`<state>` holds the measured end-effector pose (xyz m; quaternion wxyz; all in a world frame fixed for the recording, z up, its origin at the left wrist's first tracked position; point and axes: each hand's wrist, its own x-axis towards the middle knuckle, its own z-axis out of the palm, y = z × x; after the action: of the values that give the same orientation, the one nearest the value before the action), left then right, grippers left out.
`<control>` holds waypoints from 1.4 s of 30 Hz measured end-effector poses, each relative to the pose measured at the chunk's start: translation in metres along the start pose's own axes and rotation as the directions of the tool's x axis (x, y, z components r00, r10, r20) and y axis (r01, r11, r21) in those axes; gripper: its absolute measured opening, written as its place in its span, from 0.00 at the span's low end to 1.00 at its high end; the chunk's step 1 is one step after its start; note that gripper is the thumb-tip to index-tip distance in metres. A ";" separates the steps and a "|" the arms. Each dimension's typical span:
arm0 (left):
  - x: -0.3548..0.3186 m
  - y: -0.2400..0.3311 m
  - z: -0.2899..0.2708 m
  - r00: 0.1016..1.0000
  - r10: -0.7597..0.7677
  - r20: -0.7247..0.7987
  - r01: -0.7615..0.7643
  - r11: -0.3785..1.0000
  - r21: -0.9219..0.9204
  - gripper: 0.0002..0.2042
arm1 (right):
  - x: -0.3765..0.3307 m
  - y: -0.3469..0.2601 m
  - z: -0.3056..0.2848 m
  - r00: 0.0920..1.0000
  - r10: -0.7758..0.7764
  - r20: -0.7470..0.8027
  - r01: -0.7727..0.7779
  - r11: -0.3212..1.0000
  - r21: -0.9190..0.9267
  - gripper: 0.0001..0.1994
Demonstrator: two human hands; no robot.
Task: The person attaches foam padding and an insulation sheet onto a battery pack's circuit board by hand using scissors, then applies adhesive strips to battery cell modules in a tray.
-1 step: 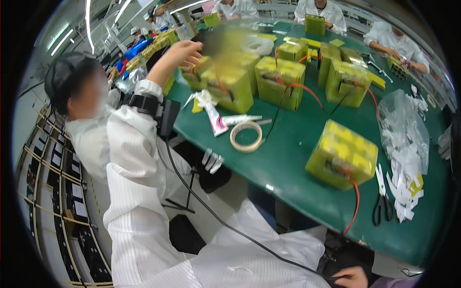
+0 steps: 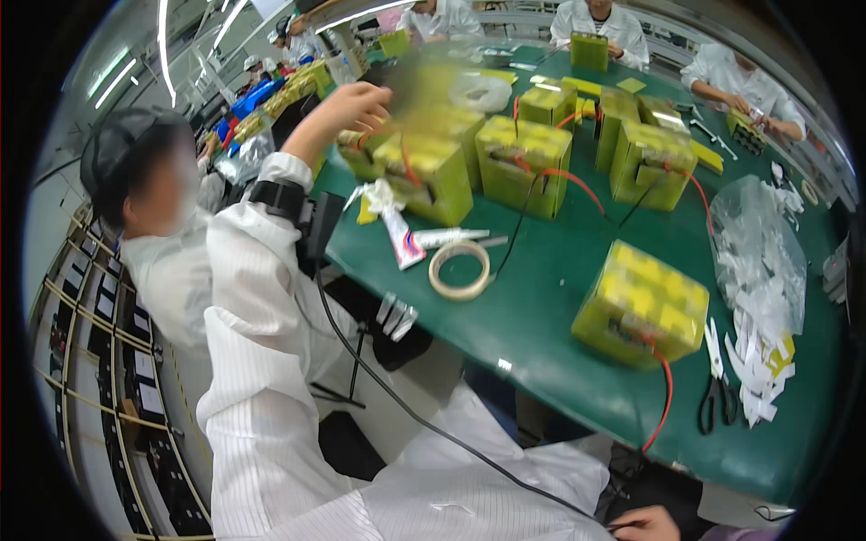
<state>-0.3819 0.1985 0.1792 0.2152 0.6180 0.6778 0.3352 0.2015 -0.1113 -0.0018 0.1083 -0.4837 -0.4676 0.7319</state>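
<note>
The left hand [image 2: 356, 106] reaches far over the green bench [image 2: 532, 311], right by a yellow-green block [image 2: 359, 160] at the left end. Its fingers are bent, but a blur covers the tips — I cannot tell if they hold anything. The right hand does not seem to show. A hand by the bottom edge [image 2: 648, 523], at the black cord [image 2: 388, 383], has purple cloth near it and looks like another person's.

A bigger block [image 2: 431, 191] stands just beside the first, and more stand to the right. One lone block [image 2: 640, 307] sits near the front edge, its red wire [image 2: 670, 401] hanging down.

Most blocks look wrapped already, and some have wires. One block [image 2: 748, 135] at a co-worker's hands [image 2: 741, 104] shows a dark side, so its cover looks not yet done — I cannot tell which blocks are all finished. The tape roll [image 2: 458, 295] and scissors [image 2: 716, 371] lie unused.
</note>
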 end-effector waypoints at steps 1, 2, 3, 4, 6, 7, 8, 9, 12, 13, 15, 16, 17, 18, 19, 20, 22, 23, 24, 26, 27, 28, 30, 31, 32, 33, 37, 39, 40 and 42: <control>0.017 -0.003 0.011 0.994 0.002 0.106 -0.005 1.000 0.026 0.18 | 0.023 0.012 0.003 0.992 0.103 0.072 -0.108 0.992 0.059 0.08; 0.039 0.000 0.020 0.977 0.011 0.214 -0.021 0.999 0.043 0.17 | 0.037 0.018 0.007 0.970 0.199 0.136 -0.215 0.971 0.109 0.07; 0.059 0.005 0.034 0.960 -0.011 0.281 -0.007 0.998 0.064 0.18 | 0.043 0.012 0.013 0.968 0.206 0.147 -0.229 0.959 0.166 0.06; 0.079 0.008 0.050 0.937 -0.036 0.348 0.006 0.996 0.086 0.19 | 0.050 0.005 0.015 0.964 0.213 0.158 -0.245 0.944 0.222 0.06; 0.114 0.026 0.071 0.895 -0.054 0.443 -0.026 0.984 0.174 0.21 | 0.060 -0.010 0.009 0.968 0.216 0.128 -0.241 0.941 0.236 0.06; 0.137 0.029 0.077 0.877 -0.056 0.477 -0.033 0.984 0.177 0.22 | 0.064 -0.019 0.007 0.970 0.220 0.104 -0.240 0.940 0.241 0.06; 0.157 0.032 0.077 0.859 -0.067 0.508 -0.032 0.983 0.183 0.23 | 0.064 -0.028 0.005 0.970 0.228 0.089 -0.243 0.939 0.243 0.06; 0.176 0.034 0.076 0.851 0.002 0.525 -0.134 0.968 0.212 0.24 | 0.064 -0.037 0.004 0.969 0.238 0.072 -0.248 0.937 0.246 0.06; 0.240 0.020 0.077 0.855 0.093 0.510 -0.289 0.902 0.320 0.24 | 0.062 -0.064 -0.001 0.965 0.260 0.032 -0.261 0.936 0.238 0.06; 0.258 0.009 0.079 0.894 0.097 0.437 -0.275 0.890 0.364 0.24 | 0.061 -0.072 -0.003 0.964 0.265 0.022 -0.263 0.936 0.233 0.06; 0.289 -0.008 0.104 0.919 0.110 0.379 -0.282 0.854 0.437 0.23 | 0.058 -0.085 -0.003 0.958 0.284 -0.032 -0.269 0.933 0.239 0.06; 0.300 -0.016 0.119 0.955 -0.107 0.278 0.020 0.954 0.299 0.23 | 0.059 -0.088 -0.003 0.954 0.298 -0.038 -0.280 0.927 0.249 0.06; 0.305 -0.027 0.128 0.933 -0.187 0.306 0.087 0.946 0.313 0.22 | 0.059 -0.089 -0.004 0.942 0.329 -0.061 -0.299 0.911 0.284 0.08; 0.308 -0.035 0.136 0.907 -0.262 0.329 0.150 0.932 0.329 0.22 | 0.064 -0.094 -0.007 0.931 0.355 -0.085 -0.312 0.895 0.319 0.09; 0.310 -0.043 0.146 0.866 -0.288 0.408 0.101 0.901 0.422 0.22 | 0.067 -0.102 -0.010 0.931 0.356 -0.082 -0.313 0.893 0.323 0.09; 0.308 -0.047 0.152 0.816 -0.325 0.478 0.044 0.859 0.510 0.23 | 0.071 -0.115 -0.015 0.909 0.410 -0.072 -0.377 0.884 0.277 0.09; 0.303 -0.054 0.161 0.765 -0.334 0.551 0.026 0.871 0.491 0.23 | 0.073 -0.117 -0.017 0.875 0.479 -0.068 -0.450 0.858 0.246 0.10; 0.301 -0.058 0.155 0.719 -0.347 0.601 0.024 0.878 0.478 0.24 | 0.074 -0.103 -0.015 0.936 0.337 -0.100 -0.307 0.922 0.235 0.09; 0.303 -0.062 0.152 0.713 -0.357 0.603 0.027 0.874 0.486 0.24 | 0.076 -0.086 -0.014 0.973 0.188 -0.132 -0.156 0.963 0.222 0.09; 0.306 -0.067 0.150 0.708 -0.411 0.574 0.085 0.857 0.509 0.25 | 0.079 -0.044 -0.015 0.986 0.141 -0.086 -0.136 0.989 0.054 0.12; 0.309 -0.067 0.151 0.703 -0.423 0.572 0.040 0.826 0.562 0.29 | 0.082 -0.036 -0.014 0.996 0.086 -0.035 -0.090 0.988 -0.127 0.16; 0.311 -0.067 0.154 0.695 -0.431 0.575 0.040 0.822 0.568 0.29 | 0.081 -0.031 -0.015 0.992 0.122 -0.033 -0.124 0.990 -0.065 0.16; 0.320 -0.074 0.166 0.636 -0.534 0.557 0.129 0.785 0.606 0.34 | 0.093 -0.028 -0.021 0.990 0.138 -0.005 -0.138 0.989 -0.045 0.16; 0.322 -0.079 0.173 0.614 -0.532 0.583 0.095 0.784 0.614 0.35 | 0.097 -0.026 -0.021 0.989 0.145 0.007 -0.145 0.989 -0.037 0.16; 0.324 -0.084 0.183 0.604 -0.536 0.590 0.092 0.783 0.616 0.35 | 0.099 -0.024 -0.020 0.988 0.153 0.016 -0.153 0.988 -0.030 0.16; 0.326 -0.080 0.189 0.570 -0.610 0.550 0.071 0.704 0.707 0.35 | 0.102 -0.025 -0.023 0.988 0.154 0.028 -0.154 0.988 -0.023 0.15; 0.343 -0.107 0.217 0.391 -0.670 0.632 -0.125 0.641 0.757 0.33 | 0.111 -0.029 -0.029 0.985 0.162 0.055 -0.162 0.987 -0.006 0.15; 0.362 -0.156 0.200 0.148 -0.468 0.871 -0.396 0.779 0.486 0.24 | 0.115 -0.028 -0.031 0.984 0.145 0.099 -0.146 0.989 -0.001 0.15; 0.362 -0.155 0.215 0.132 -0.460 0.878 -0.400 0.786 0.472 0.24 | 0.115 -0.027 -0.032 0.983 0.158 0.096 -0.159 0.987 0.005 0.15; 0.357 -0.134 0.243 0.279 -0.726 0.629 0.161 0.681 0.714 0.22 | 0.116 -0.028 -0.032 0.980 0.178 0.086 -0.181 0.983 0.018 0.15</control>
<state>-0.3539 0.5930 -0.0396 0.4489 0.4990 0.6700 -0.3172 0.1601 -0.0065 -0.0532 0.0283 -0.4914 -0.4169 0.7641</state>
